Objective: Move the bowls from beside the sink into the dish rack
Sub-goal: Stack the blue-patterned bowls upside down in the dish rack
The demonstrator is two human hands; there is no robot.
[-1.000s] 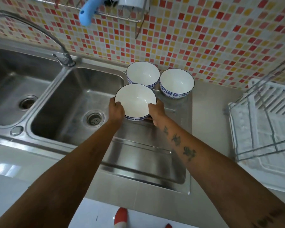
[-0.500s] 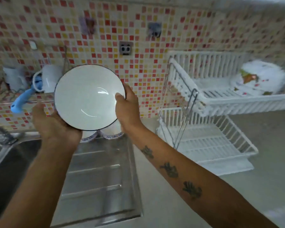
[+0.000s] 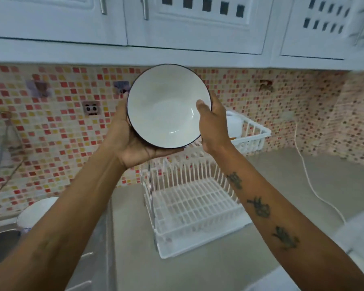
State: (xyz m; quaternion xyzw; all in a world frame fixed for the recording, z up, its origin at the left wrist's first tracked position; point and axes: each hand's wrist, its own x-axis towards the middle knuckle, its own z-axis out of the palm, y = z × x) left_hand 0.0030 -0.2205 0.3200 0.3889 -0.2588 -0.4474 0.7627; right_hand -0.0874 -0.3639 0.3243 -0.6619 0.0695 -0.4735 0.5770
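A white bowl [image 3: 166, 106] with a dark rim is held high in front of the tiled wall, tilted so its inside faces me. My left hand [image 3: 127, 141] cups it from below and the left; my right hand [image 3: 212, 124] grips its right rim with the thumb inside. Directly below and behind the bowl stands the white two-tier dish rack [image 3: 193, 204]; its lower tier holds nothing that I can see, and its upper tier [image 3: 251, 133] is mostly hidden by my hands. Another white bowl [image 3: 37, 211] sits beside the sink at lower left, partly behind my left arm.
White wall cabinets [image 3: 198, 22] hang just above the bowl. A white cable [image 3: 309, 177] trails over the grey counter [image 3: 292, 185] to the right of the rack. The steel drainboard [image 3: 93, 259] lies under my left arm. A wall socket [image 3: 91, 108] is on the tiles.
Both hands lifted the bowl off the drainboard and carried it up and right, over the dish rack. My view swung from the sink toward the rack and cabinets.
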